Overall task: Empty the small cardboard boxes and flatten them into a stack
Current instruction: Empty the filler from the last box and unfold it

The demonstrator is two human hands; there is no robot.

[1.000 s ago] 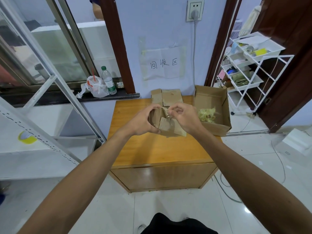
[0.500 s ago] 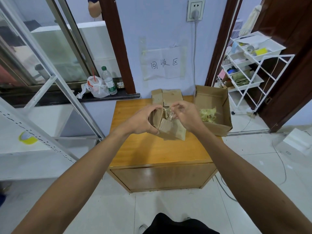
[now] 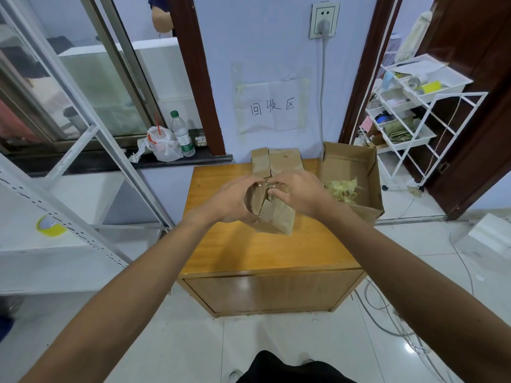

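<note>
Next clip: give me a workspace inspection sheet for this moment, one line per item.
Surface: wooden cabinet top, glossy.
Job's things: small box held above it; flattened cardboard at the back edge; open box at right holding yellowish filler.
Clutter: water bottle and plastic bag on the sill; tape roll on the left shelf.
Hands: left hand grips the small box; right hand pinches at its top.
Cables: grey cord from the wall socket; floor cables at right.
Surroundings: paper sign; white rack.
</note>
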